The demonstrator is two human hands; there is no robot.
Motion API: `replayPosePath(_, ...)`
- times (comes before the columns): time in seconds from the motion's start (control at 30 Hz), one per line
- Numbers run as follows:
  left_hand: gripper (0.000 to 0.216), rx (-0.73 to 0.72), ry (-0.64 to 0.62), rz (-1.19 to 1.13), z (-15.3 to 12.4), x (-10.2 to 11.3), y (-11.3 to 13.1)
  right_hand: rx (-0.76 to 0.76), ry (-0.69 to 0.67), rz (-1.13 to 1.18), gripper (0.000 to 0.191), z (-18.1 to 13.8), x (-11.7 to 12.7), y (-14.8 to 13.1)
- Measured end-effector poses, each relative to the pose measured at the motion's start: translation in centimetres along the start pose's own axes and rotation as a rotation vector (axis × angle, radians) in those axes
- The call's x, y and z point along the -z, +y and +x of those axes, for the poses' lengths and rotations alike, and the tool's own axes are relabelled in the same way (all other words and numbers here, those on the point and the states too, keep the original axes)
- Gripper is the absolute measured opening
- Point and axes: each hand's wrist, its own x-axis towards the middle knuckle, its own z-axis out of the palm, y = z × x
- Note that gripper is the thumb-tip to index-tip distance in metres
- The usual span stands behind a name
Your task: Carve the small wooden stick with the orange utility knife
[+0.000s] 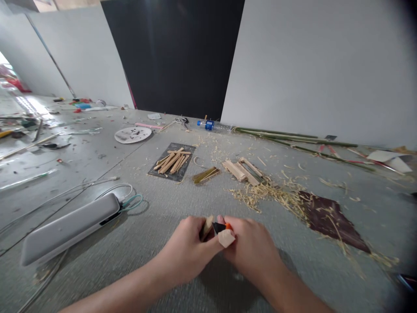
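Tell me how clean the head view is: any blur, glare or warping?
Head view: left hand on the bamboo strip and right hand on the orange knife read fairly sharp; the brown sheet at right smears; glare washes out the far-left table; wide-angle warp tilts the wall panels; the right corners darken.

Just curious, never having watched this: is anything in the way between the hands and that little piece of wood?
Nothing visible does. The left hand and the right hand grip the piece of wood between them, the right one also holding a small knife against it. The shavings lie apart, farther up the table.
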Motion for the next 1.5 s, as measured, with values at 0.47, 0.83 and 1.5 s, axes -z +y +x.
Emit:
replayPosePath(0.47, 0.057, 0.025, 0.085, -0.044, -0.7, -1.3, 0.3, -0.117, -0.024, -0.020, 0.032, -0.4, 0.1, -0.5)
replayPosePath(0.83, 0.059, 0.036, 0.061, -0.098, -0.3, -1.0, -0.3, -0.201, 0.041, 0.073, 0.015, 0.2, 0.7, 0.3)
replayPosePath(1.5, 0.044, -0.016, 0.062, 0.011, -0.7, -0.3, 0.1, 0.030, 0.036, 0.013, 0.032, -0.1, 0.1, 0.7)
